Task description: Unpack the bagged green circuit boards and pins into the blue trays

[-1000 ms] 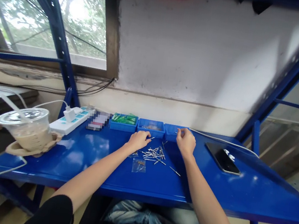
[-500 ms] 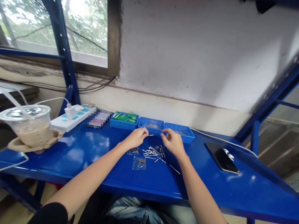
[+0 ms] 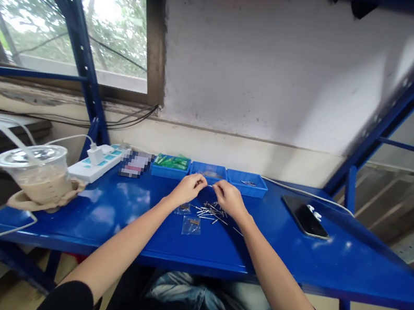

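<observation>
My left hand is closed in a pinch on a thin metal rod, held just above the table in front of the blue bins. From the other side, my right hand pinches at the rod's right end; any smaller part between those fingertips is hidden. Below my hands lies a loose pile of thin metal rods. Left of the pile are two small clear bags, the nearer bag with brass-coloured pieces inside and the farther bag partly under my left wrist.
Along the back stand a blue bin of green packets, a middle blue bin and a right blue bin with a few rods. A phone with white earbuds lies right. A power strip and drink cup stand left.
My right hand has moved left and down from the bins to meet the rod in my left hand, and its fingers have closed. My left hand has hardly moved.
</observation>
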Available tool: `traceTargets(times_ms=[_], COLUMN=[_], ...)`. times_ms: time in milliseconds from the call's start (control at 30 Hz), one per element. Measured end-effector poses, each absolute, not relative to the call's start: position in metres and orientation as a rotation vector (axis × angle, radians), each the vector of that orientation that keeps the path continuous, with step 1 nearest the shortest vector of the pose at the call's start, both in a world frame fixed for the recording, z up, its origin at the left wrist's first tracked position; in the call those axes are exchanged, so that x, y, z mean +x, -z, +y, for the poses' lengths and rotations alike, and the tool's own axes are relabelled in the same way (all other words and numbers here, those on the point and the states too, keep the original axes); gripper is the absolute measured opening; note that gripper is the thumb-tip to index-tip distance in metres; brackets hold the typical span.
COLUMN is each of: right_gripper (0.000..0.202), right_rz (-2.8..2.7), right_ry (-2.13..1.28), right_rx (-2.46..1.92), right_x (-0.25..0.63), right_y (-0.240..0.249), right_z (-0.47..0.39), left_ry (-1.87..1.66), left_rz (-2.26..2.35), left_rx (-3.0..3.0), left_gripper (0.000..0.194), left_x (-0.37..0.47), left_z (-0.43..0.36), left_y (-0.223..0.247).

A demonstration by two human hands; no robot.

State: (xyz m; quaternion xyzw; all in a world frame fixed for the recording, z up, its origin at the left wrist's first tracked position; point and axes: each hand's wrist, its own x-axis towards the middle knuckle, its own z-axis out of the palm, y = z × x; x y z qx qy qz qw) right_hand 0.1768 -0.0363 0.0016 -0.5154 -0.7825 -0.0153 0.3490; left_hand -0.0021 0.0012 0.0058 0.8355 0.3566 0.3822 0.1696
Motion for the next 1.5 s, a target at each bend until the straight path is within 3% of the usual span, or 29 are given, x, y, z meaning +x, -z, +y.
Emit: traceTargets(times_ms=[267,500,600,767,900,1033,1267,1500], right_gripper=[0.019,0.029,0.028,0.025,0.028,0.018,0.014,0.018], right_rz=[-2.028,-1.552,-1.331,-1.297,-1.649,-2.007,-2.061,-1.984], right_ry=[0.111,0.282,0.282,0.190,0.117,0.077,0.126,0.122], right_rx=[-1.283,-1.595,-1.794,-1.916,-1.633,-1.292,-1.152,-1.235], right_x=[0.173,0.211,0.234,0.241,0.215,0.184,0.166,0.170], right_y=[-0.005,-0.006,-0.001,0.004,-0.001,-0.008,-0.014,-0.010], right_z=[-0.041,-0.031,-0.026,-0.024,-0.028,-0.037,-0.052,-0.045], left_ry=[-1.054,-0.521,-0.483,-0.583,-0.807,-1.018,-1.201,-1.416], left_rz=[1.039,1.016,1.002,1.058,1.100,1.159,1.197,1.188], left_rx=[2.430,2.428,2.441,2.454,2.422,2.333,2.188,2.101], left_gripper=[0.028,0.023,0.018,0.019,0.021,0.023,0.025,0.022], left_x=[-0.003,-0.009,-0.009,-0.010,-0.011,-0.013,-0.013,-0.024], left_z=[0.001,0.000,0.000,0.005,0.005,-0.005,-0.019,-0.107], left_y=[-0.008,0.000,0.004,0.003,-0.012,-0.028,-0.033,-0.048])
